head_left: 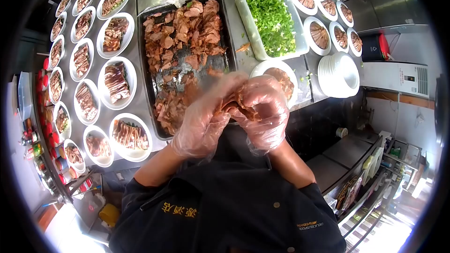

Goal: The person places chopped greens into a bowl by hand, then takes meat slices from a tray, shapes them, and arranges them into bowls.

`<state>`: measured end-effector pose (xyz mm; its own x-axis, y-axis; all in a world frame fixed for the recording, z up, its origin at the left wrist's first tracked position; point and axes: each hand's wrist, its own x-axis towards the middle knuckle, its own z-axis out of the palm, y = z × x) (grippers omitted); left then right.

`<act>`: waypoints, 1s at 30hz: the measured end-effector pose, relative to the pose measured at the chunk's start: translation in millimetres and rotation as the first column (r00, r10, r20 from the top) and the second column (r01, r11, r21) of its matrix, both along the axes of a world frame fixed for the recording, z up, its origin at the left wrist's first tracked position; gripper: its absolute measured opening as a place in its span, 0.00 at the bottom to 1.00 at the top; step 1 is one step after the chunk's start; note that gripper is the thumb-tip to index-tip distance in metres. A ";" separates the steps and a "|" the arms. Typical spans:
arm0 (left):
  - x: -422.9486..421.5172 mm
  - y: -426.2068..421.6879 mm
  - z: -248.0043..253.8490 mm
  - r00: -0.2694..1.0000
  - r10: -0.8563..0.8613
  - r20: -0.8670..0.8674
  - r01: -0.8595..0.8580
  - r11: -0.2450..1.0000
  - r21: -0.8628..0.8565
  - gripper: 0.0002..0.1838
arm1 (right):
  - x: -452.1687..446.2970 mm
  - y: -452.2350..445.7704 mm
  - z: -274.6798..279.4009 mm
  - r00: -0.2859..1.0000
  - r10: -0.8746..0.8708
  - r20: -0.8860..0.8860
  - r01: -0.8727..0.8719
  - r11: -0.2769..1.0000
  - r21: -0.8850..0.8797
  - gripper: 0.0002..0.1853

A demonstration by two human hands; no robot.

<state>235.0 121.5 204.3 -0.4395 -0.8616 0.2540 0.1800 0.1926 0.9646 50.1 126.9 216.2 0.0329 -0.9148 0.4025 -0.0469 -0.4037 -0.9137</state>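
Note:
Both my hands wear clear plastic gloves and meet in front of my chest, over the near edge of the steel table. My left hand and my right hand are closed around slices of brown cooked meat, gripped between them. Beneath and to the left lies a black tray with piles of sliced meat. Just behind my right hand is a white bowl with meat slices in it, partly hidden by that hand.
A clear tub of chopped green herbs stands behind the bowl. Stacked white bowls sit at the right. Rows of white dishes with sliced meat cover the table's left, and more filled dishes stand at the back right.

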 end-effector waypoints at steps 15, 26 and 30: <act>-24.3 9.2 -22.6 0.981 0.151 -0.120 -0.106 0.943 0.315 0.27 | -14.1 12.0 -17.1 0.973 -0.232 0.000 0.223 0.935 0.277 0.21; -35.9 13.3 -2.7 0.932 0.079 -0.353 0.007 0.971 0.239 0.27 | -18.4 22.2 -25.1 0.952 -0.202 0.229 0.214 0.976 -0.028 0.19; -33.4 11.0 -0.7 0.943 0.068 -0.326 0.008 0.974 0.227 0.26 | -20.9 21.7 -27.2 0.943 -0.155 0.296 0.165 0.986 -0.007 0.19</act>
